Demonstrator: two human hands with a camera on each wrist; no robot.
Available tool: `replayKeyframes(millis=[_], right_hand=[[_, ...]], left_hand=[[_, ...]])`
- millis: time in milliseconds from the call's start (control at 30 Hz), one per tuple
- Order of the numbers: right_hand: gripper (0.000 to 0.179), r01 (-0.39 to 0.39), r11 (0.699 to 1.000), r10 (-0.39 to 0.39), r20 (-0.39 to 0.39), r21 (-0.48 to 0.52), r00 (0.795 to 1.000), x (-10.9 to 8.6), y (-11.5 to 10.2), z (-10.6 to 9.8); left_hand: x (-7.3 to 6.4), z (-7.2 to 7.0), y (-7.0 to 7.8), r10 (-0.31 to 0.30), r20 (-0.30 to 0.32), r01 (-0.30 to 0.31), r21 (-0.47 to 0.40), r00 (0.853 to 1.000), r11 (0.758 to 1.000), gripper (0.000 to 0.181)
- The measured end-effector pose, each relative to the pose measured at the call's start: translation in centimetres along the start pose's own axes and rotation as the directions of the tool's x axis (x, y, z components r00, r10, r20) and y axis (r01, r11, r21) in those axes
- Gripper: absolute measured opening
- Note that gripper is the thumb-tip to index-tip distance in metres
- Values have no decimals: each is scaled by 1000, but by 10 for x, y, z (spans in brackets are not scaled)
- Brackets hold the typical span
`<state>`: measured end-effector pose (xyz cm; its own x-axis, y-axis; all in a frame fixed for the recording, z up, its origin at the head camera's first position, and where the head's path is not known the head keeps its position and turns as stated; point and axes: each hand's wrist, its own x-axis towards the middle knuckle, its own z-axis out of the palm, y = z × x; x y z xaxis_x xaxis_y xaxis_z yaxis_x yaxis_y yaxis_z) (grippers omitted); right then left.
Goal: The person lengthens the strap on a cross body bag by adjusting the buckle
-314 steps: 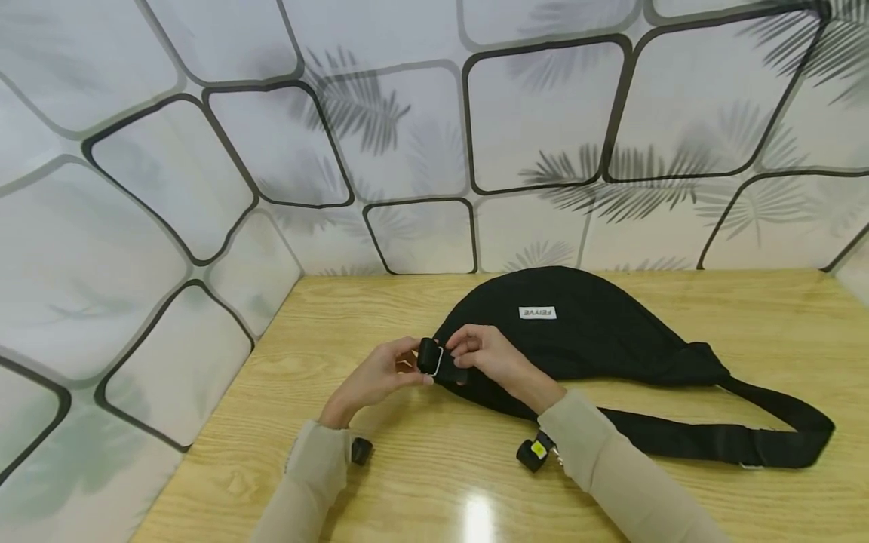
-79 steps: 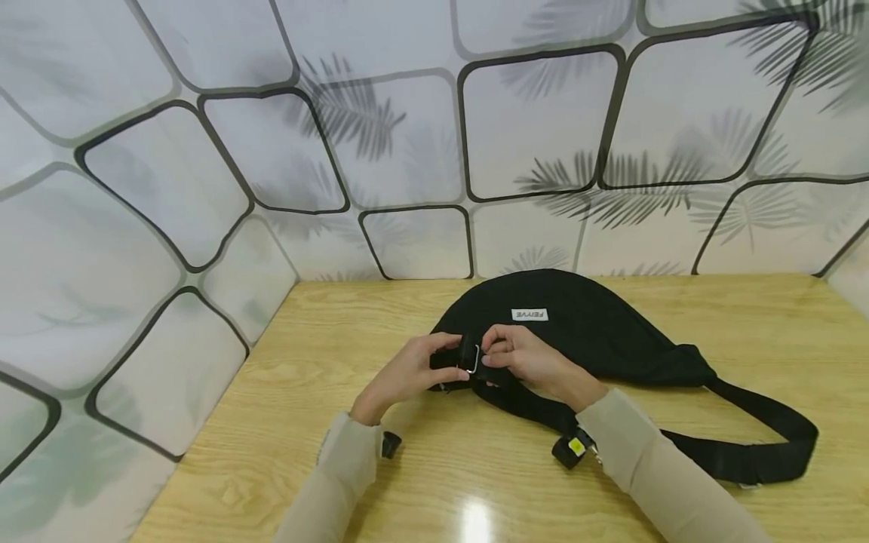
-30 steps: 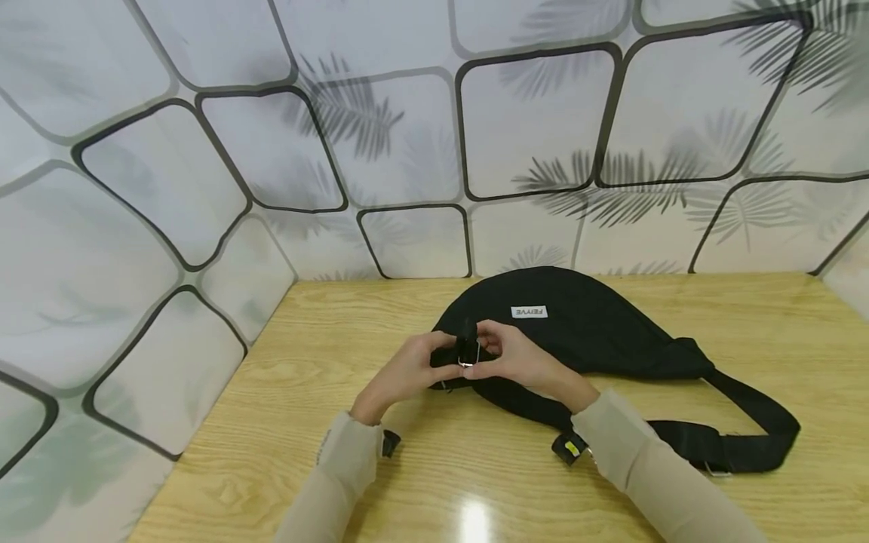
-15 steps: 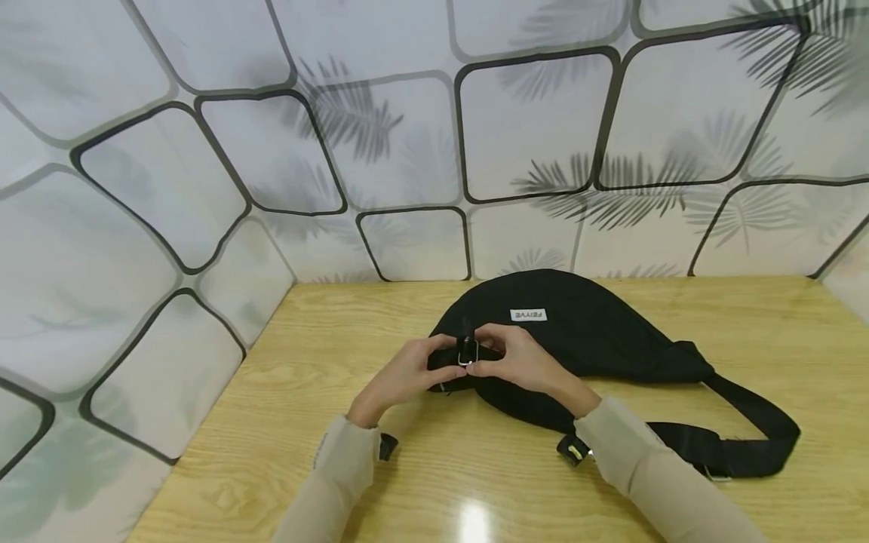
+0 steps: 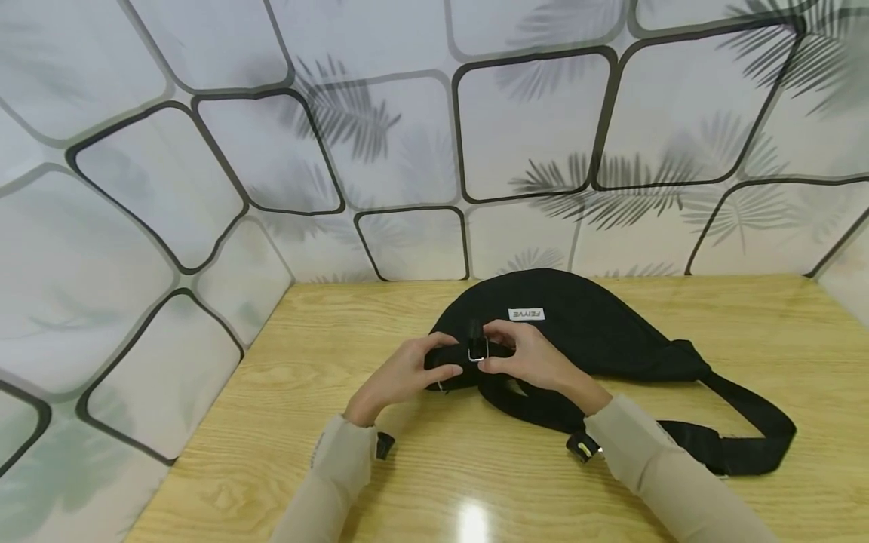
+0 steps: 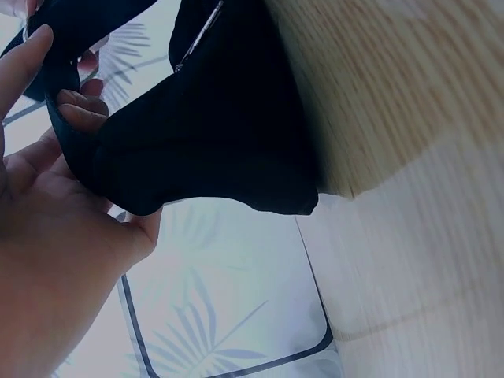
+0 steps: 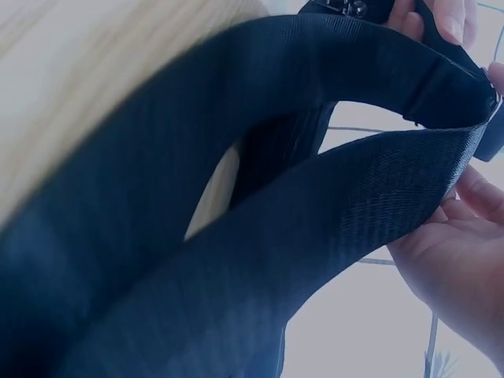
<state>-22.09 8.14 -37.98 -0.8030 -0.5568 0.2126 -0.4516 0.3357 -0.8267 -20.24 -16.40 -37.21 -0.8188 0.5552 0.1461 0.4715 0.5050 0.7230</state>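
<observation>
A black waist bag [image 5: 577, 324] with a small white label lies on the table. Its black webbing strap [image 5: 740, 452] loops out at the right. Near the bag's left end, my left hand [image 5: 407, 373] pinches the strap between thumb and fingers. In the left wrist view the bag's tapered end [image 6: 228, 134], with a zipper, hangs beside that hand. My right hand [image 5: 532, 362] grips the strap at a silver-edged metal slider buckle [image 5: 477, 351], a short black strap loop standing up from it. Close up in the right wrist view, the doubled strap [image 7: 315, 213] curves toward the right hand's fingers.
The wooden table [image 5: 285, 467] spreads out in front and to the left. A patterned wall [image 5: 407, 151] borders it at the back and left. Small black wrist devices [image 5: 581, 446] sit under both cuffs.
Both hands have shifted rightward along the strap since the earliest frame. Lately the right hand and buckle have moved slightly right, away from the left thumb. The strap's right loop has drawn in leftward.
</observation>
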Motion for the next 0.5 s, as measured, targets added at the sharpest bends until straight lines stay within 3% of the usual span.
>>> replayKeyframes(millis=[500], right_hand=[[47,-15,1000,15,-22,-21,1000,-12,8,-10]], left_hand=[[0,-3,-2,-9,23,10,-25,1000,1000,36]])
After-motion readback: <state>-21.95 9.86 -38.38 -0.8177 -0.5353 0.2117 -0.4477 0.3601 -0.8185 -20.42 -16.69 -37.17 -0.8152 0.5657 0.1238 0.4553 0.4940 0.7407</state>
